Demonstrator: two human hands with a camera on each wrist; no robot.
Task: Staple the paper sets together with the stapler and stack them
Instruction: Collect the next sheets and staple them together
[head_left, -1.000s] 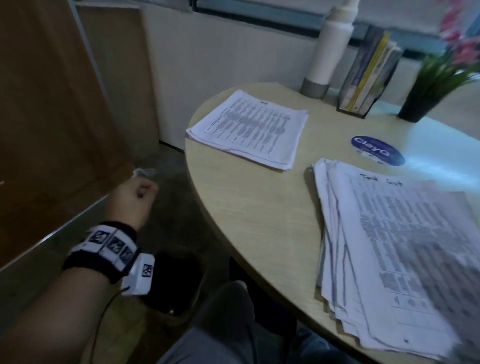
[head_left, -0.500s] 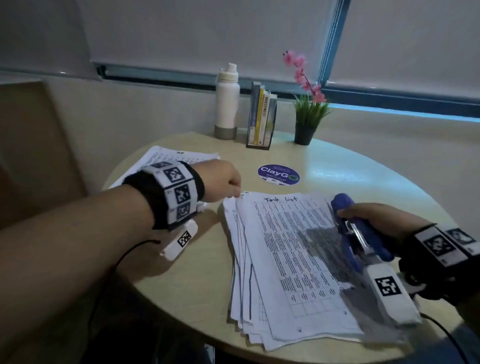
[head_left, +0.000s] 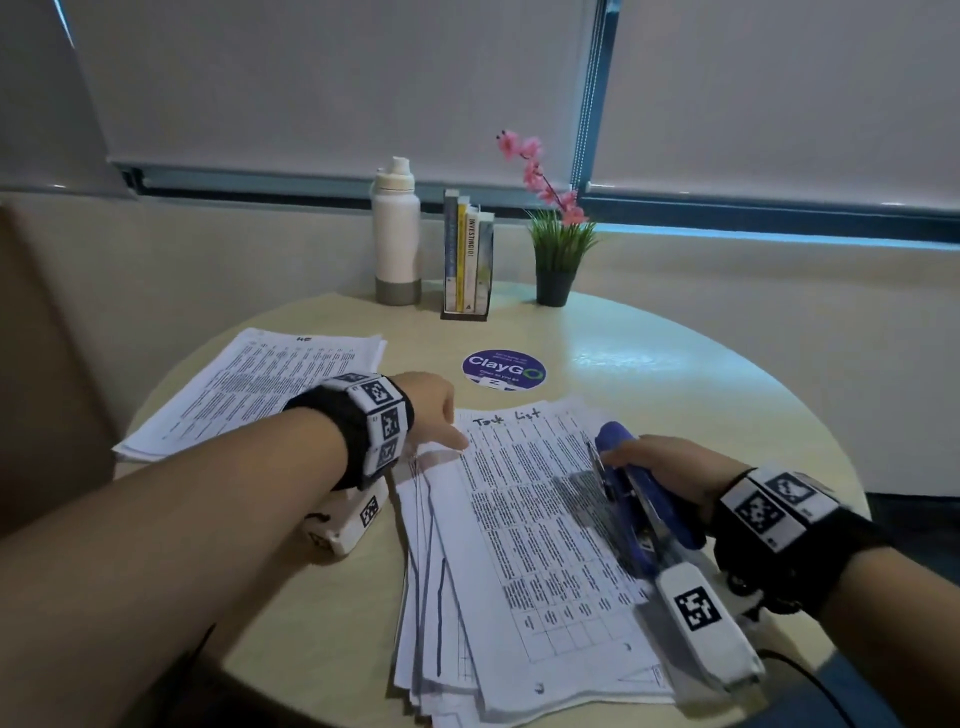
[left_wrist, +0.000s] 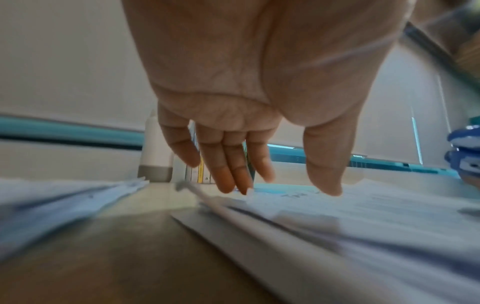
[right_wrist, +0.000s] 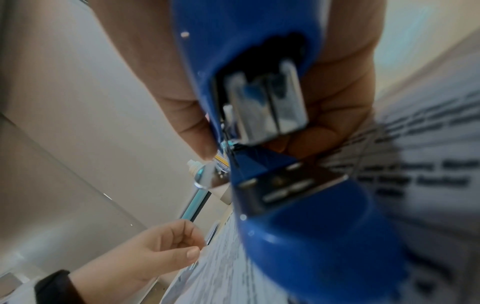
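Note:
A loose, fanned pile of printed sheets (head_left: 519, 525) headed "Task list" lies on the round table (head_left: 311, 597) in front of me. My left hand (head_left: 441, 415) reaches its top-left corner. In the left wrist view the left hand (left_wrist: 285, 189) has straight fingers (left_wrist: 228, 181), the thumb apart, and the tips touching the corner sheets (left_wrist: 298, 207). My right hand (head_left: 654, 462) grips a blue stapler (head_left: 644, 499) over the pile's right side, nose pointing away from me. The stapler (right_wrist: 298, 205) fills the right wrist view, its mouth ajar and nothing in it. A neater stack of papers (head_left: 260, 384) lies at the left.
At the table's far edge stand a white bottle (head_left: 397, 234), a small holder of books (head_left: 467, 260) and a potted plant with pink flowers (head_left: 558, 260). A round blue ClayGo sticker (head_left: 504, 370) lies beyond the pile. A wall and window blinds are behind.
A second ago my left hand hung as a fist beside the table. It has come over the table to the pile's top-left corner and uncurled. The stapler hand has barely moved.

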